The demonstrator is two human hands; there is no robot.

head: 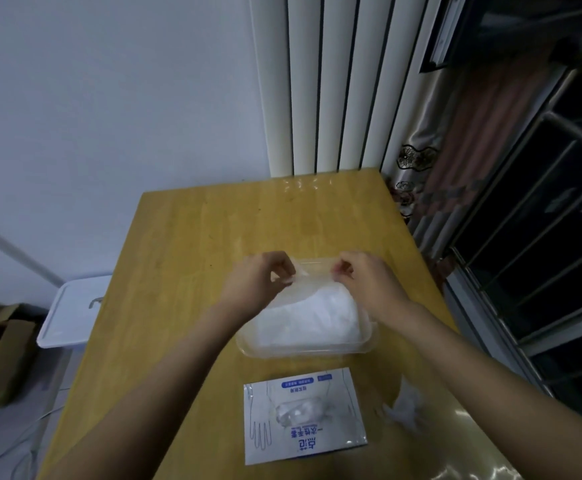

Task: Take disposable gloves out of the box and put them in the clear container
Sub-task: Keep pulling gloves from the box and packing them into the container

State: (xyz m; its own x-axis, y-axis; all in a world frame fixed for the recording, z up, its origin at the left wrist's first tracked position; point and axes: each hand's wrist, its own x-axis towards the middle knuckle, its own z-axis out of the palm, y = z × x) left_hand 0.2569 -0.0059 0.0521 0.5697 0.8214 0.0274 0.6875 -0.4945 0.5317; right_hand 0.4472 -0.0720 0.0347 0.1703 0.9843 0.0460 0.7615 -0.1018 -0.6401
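left hand (258, 282): fingertips pinch a thin clear edge (314, 271)
right hand (369, 282): same pinch, close alongside
gloves (314, 317): white stack in the clear container (303, 350), just nearward of both fingertips, long axis crosswise
box (303, 415): further nearward, midway between hands

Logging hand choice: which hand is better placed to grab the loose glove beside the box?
Probably the right hand: the loose glove lies right of the box; the left hand is farther.
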